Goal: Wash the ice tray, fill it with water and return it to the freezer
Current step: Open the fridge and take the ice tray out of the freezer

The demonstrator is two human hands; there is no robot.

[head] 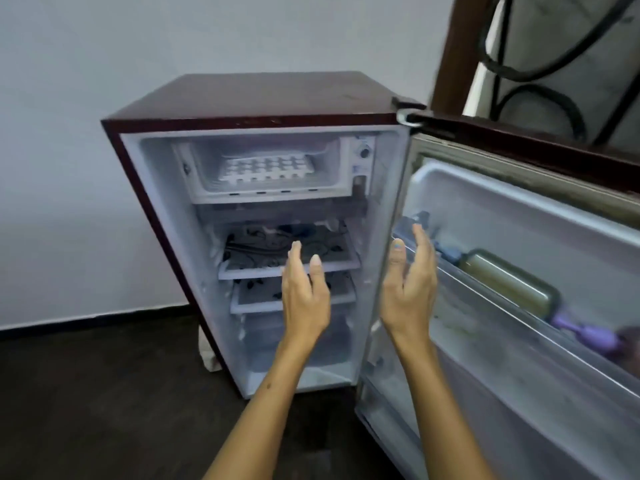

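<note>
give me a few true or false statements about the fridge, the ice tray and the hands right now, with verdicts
1. The ice tray lies inside the freezer compartment. True.
2. The left hand grips the ice tray. False: it is held open in front of the patterned shelves, holding nothing.
3. The fridge door is swung open to the right. True.
4. The right hand holds a bottle. False: it is open and empty; the bottle lies in the door rack.
5. The freezer compartment is at the bottom of the fridge. False: it is at the top.
</note>
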